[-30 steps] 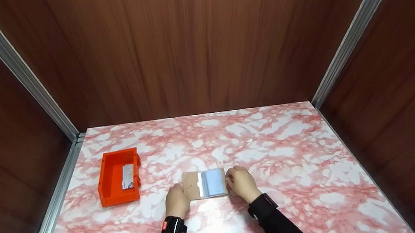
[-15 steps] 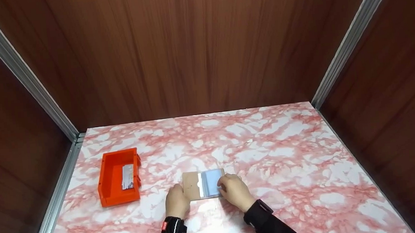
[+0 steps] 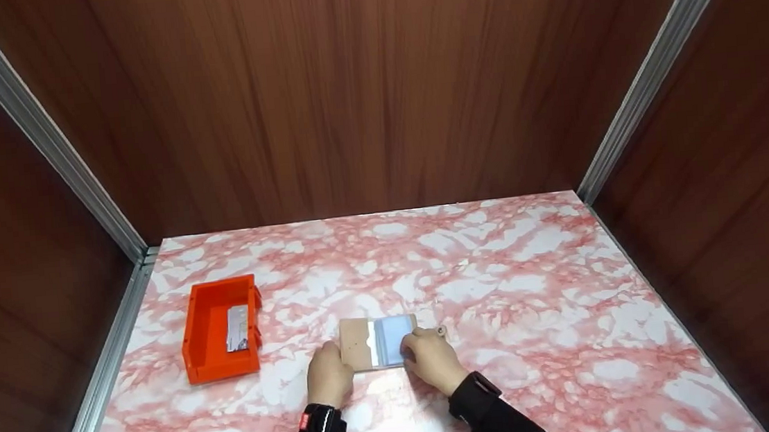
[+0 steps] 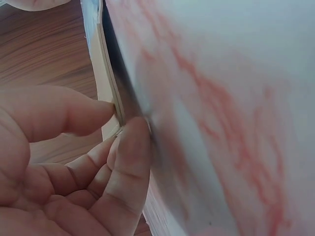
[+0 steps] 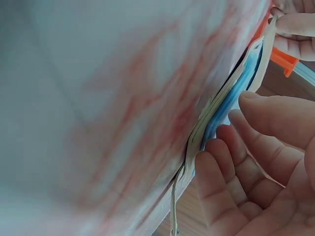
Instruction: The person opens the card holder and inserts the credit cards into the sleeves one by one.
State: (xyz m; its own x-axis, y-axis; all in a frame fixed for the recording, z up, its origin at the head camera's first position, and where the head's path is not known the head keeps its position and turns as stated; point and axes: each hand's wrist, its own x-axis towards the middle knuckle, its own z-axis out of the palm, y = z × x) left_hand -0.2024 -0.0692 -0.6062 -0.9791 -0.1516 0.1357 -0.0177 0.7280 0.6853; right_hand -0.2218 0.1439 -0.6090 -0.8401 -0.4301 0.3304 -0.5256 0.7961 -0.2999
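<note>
A tan card holder (image 3: 355,344) lies spread out on the table, a white card (image 3: 372,346) showing near its fold. Bluish clear plastic sleeves (image 3: 393,335) cover its right half. My left hand (image 3: 329,377) pinches the holder's left cover between thumb and fingers, seen close up in the left wrist view. My right hand (image 3: 433,361) is at the right side of the sleeves, its fingers loosely bent. In the right wrist view a gap shows between that thumb and the fingertips, close by the sleeves' edge. A strap with a snap button (image 3: 441,331) sticks out beyond the right hand.
An orange bin (image 3: 210,329) stands on the left of the table, holding a pale printed card or packet (image 3: 236,328). The red-and-white marbled table (image 3: 500,268) is enclosed by dark wood panels (image 3: 360,93) at the back and sides.
My right hand has moved left, from beside the holder's right edge onto the sleeves' right side. The strap with the snap now shows past it. My left hand has stayed put.
</note>
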